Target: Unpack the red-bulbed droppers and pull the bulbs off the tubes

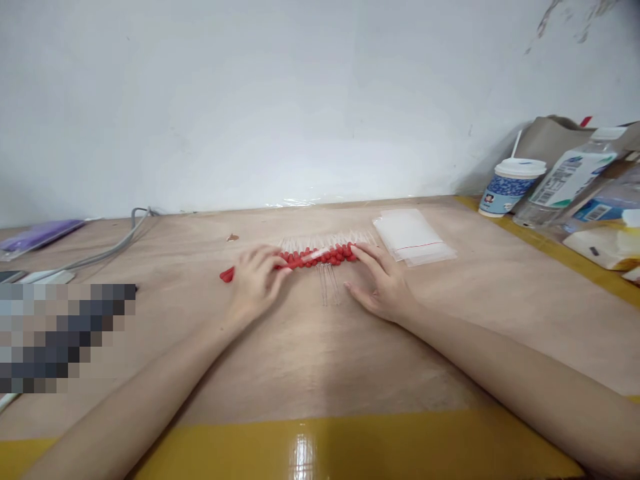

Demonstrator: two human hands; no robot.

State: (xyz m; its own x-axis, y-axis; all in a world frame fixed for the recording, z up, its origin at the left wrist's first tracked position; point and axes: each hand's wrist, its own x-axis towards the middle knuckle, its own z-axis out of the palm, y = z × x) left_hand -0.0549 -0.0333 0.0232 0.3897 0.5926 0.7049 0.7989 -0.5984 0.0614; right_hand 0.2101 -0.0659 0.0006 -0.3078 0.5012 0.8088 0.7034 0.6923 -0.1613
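A row of thin wire-like pins with red heads [333, 256] lies across the middle of the table, most stems pointing to the wall and a few pointing to me. My left hand [257, 277] is closed over the left part of the row, fingers curved on the far side and thumb on the near side. A red end piece [227, 275] sticks out left of this hand. My right hand [383, 283] rests at the right end, thumb and fingers apart, fingertips touching the red heads. A whitish clear strip [315, 254] lies on the row.
A stack of clear plastic bags [415, 233] lies behind my right hand. At the right stand a paper cup [511, 188] with a straw and a tilted plastic bottle [570, 177]. A grey cable [117, 240] and a purple packet [43, 237] lie at the left.
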